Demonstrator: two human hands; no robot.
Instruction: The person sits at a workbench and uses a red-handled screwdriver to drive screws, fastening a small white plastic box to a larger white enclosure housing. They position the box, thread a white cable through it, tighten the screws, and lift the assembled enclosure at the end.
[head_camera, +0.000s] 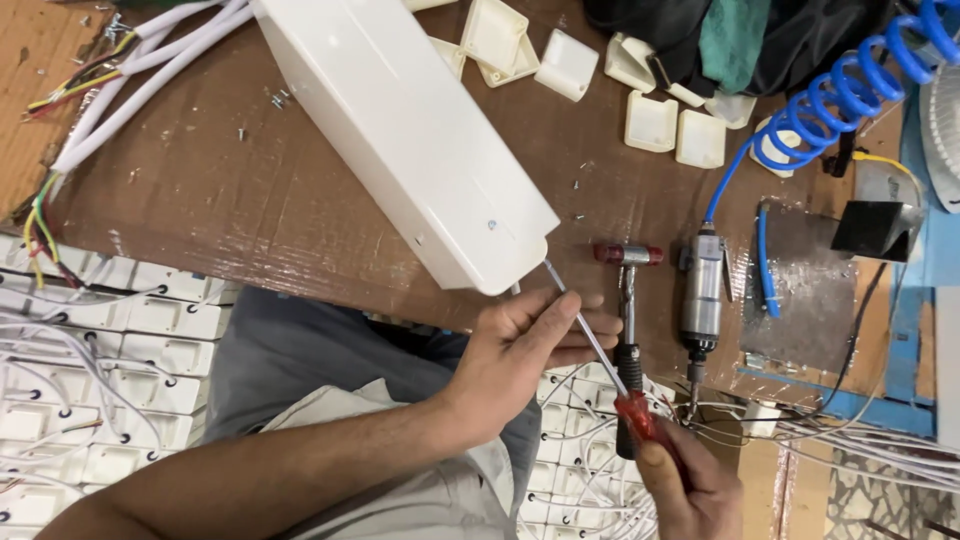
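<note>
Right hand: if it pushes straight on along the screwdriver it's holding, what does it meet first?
The right hand points up-left along the screwdriver. First in that line is the left hand, whose fingers steady the shaft; just past it, the long white housing, where the tip seems to meet the end corner.

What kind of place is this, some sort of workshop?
Probably a small electrical assembly workshop. A worn bench carries a long white plastic housing, loose screws and bundled wires, an air-powered driver on a blue coiled hose, and a screwdriver.
</note>
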